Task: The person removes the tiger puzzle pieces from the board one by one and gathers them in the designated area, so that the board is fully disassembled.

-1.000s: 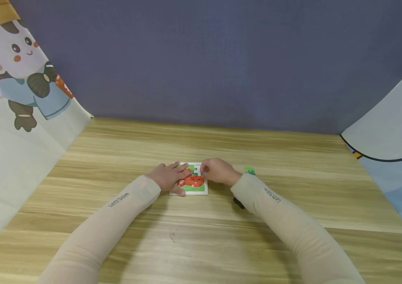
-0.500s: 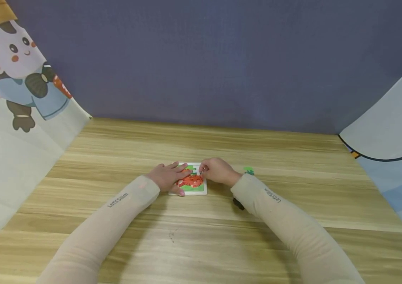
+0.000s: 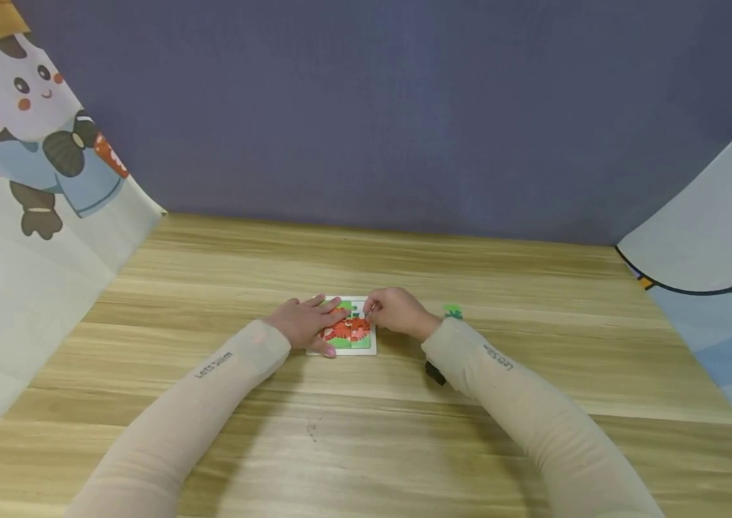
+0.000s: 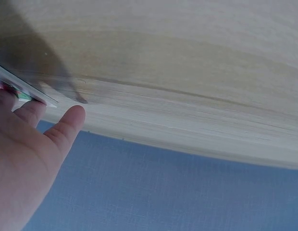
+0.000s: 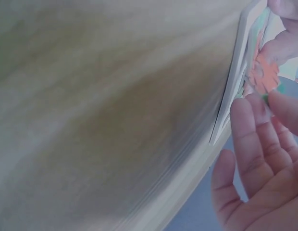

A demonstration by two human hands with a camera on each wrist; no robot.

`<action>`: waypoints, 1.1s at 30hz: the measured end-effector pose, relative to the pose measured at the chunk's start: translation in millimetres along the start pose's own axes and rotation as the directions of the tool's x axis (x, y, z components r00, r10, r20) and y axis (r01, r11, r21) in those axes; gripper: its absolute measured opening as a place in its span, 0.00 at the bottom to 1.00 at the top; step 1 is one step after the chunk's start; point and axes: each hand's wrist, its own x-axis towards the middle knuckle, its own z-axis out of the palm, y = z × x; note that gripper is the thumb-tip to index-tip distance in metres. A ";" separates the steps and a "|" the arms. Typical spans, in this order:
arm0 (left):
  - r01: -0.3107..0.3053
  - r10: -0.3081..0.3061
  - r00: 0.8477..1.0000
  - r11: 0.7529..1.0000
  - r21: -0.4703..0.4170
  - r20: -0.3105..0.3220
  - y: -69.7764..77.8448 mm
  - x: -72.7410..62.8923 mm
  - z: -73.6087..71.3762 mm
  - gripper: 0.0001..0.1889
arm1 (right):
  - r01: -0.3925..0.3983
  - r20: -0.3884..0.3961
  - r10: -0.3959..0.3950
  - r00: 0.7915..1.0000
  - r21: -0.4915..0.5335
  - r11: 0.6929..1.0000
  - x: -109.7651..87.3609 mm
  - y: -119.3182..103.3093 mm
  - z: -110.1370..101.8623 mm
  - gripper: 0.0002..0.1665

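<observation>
A small jigsaw puzzle board (image 3: 356, 352) with a white border lies on the table, showing an orange striped animal on green. My left hand (image 3: 304, 324) rests on its left side with spread fingers, covering part of the picture. At the upper right corner, my right hand (image 3: 398, 313) bends over the board. The right wrist view shows its thumb and finger pinching an orange and green puzzle piece (image 5: 265, 76), raised at an angle, with left fingertips close beside it. In the left wrist view, fingers (image 4: 31, 111) touch the board's edge.
Right of the board, a loose green puzzle piece (image 3: 453, 311) lies on the wooden table (image 3: 353, 446), partly behind the right forearm. A small black object (image 3: 434, 373) shows under that sleeve. A dark blue panel (image 3: 366, 122) rises behind, with printed cartoon panels at both sides.
At the right of the board, the orange piece has shifted and a seam now shows beside it. Both hands stay in nearly the same place.
</observation>
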 end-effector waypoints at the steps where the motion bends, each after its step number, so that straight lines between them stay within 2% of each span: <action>1: -0.001 0.001 1.000 1.000 0.000 -0.003 -0.4 0.1 0.8 0.45 | -0.004 -0.001 0.004 1.000 0.012 1.000 0.2 0.2 0.6 0.03; 9: -0.001 0.001 1.000 1.000 -0.015 -0.008 0.1 -0.4 0.9 0.45 | -0.069 -0.014 0.071 0.997 0.120 0.990 0.4 4.4 3.2 0.02; 17: 0.004 -0.004 1.000 1.000 -0.018 -0.002 0.6 -2.3 -0.7 0.46 | -0.106 -0.030 0.112 0.993 0.152 0.983 0.0 6.8 2.1 0.02; 25: 0.003 -0.003 1.000 1.000 -0.024 -0.007 -0.1 -2.3 0.4 0.46 | -0.114 -0.030 0.121 0.992 0.173 0.978 -2.8 13.7 1.3 0.01; 33: -0.012 0.012 1.000 1.000 -0.027 -0.008 -2.4 -0.8 1.6 0.46 | -0.081 -0.061 0.092 0.994 0.163 0.983 -10.6 26.4 -4.4 0.06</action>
